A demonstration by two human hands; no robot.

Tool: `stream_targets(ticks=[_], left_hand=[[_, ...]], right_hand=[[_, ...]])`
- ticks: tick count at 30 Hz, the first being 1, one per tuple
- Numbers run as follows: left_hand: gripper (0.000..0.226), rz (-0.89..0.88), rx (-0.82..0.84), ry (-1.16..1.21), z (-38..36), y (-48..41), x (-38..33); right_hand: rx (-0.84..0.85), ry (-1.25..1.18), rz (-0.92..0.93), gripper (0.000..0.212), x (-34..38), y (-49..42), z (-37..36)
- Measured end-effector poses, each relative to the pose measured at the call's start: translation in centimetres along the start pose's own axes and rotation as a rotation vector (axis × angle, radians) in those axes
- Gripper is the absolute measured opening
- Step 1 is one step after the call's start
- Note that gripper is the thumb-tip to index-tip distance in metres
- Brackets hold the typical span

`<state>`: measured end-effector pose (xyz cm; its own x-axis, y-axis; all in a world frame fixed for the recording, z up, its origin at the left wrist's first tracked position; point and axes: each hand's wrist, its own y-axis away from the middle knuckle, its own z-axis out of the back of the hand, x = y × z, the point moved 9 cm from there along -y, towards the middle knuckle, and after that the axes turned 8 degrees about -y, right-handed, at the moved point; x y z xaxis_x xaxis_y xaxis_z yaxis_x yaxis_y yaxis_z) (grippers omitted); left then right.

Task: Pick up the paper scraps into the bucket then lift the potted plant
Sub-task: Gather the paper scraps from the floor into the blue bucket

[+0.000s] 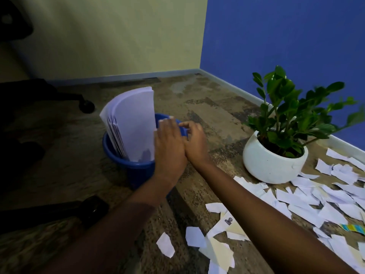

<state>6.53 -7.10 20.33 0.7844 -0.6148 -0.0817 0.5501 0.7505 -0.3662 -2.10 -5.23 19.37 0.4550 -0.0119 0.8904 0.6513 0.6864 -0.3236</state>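
Note:
A blue bucket (126,165) stands on the carpet left of centre with a curled stack of white paper sheets (132,123) upright inside it. My left hand (167,147) lies flat with fingers together against the right edge of that stack, over the bucket's rim. My right hand (194,141) is beside it over the bucket's right side, fingers loosely curled, with nothing seen in it. A potted plant (276,155), green leaves in a round white pot, sits to the right. Several white paper scraps (308,202) litter the carpet at lower right.
Black office chair legs and castors (87,105) stand at the left, with another castor (94,208) near my left forearm. A yellow wall and a blue wall meet in the corner behind. A striped coloured scrap (353,228) lies among the white ones.

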Motion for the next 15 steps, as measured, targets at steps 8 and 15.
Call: stream_targets(ticks=[8,15], left_hand=[[0.069,-0.861,0.037,-0.101,-7.4,11.7,-5.9],[0.089,-1.067,0.851,-0.151,-16.8,15.8,0.2]], right_hand=[[0.41,0.352,-0.053,0.025,-10.8,9.1,1.1],[0.903,0.609,0.113,0.062,-15.7,16.7,-0.8]])
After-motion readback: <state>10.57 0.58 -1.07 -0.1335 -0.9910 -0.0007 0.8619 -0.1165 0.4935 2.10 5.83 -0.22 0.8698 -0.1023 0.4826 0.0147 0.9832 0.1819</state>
